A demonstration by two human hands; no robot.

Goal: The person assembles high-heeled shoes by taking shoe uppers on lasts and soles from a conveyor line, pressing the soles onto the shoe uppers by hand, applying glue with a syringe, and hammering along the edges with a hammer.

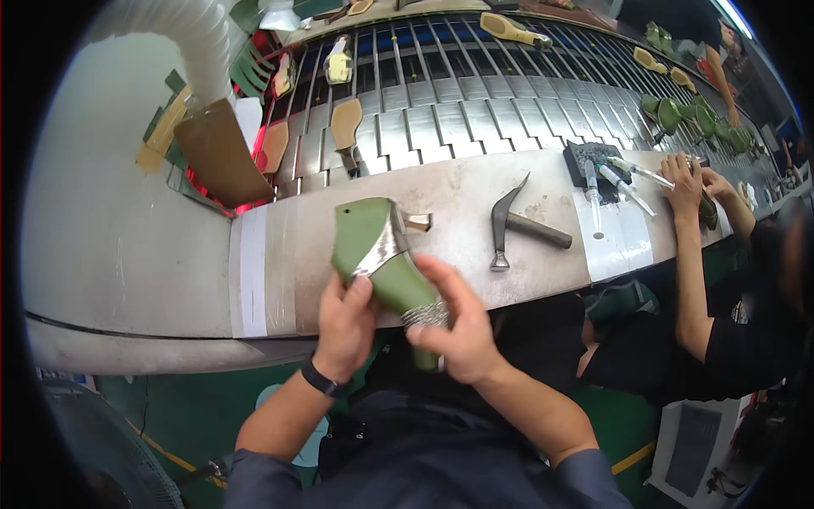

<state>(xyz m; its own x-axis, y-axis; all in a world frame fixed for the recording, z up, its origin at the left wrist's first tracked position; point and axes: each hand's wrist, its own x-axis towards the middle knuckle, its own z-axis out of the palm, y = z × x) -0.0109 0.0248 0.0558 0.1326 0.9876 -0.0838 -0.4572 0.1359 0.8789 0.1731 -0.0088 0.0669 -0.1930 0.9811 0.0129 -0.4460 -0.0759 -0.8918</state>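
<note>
Pinching the green shoe piece [358, 237] at its left side, the left hand [346, 329] is pressing a thumb on top, while the right hand [462, 329] is curling round the narrower end, its thumb resting beside a patterned band [426, 313]. How firmly the right fingers are gripping is hard to tell through slight blur. The piece is overhanging the near edge of the workbench [458, 199]. Rightward, a hammer [536, 229] is lying on the bench; beyond, slender pale tools [627, 190] are lying against a dark block [577, 166].
</note>
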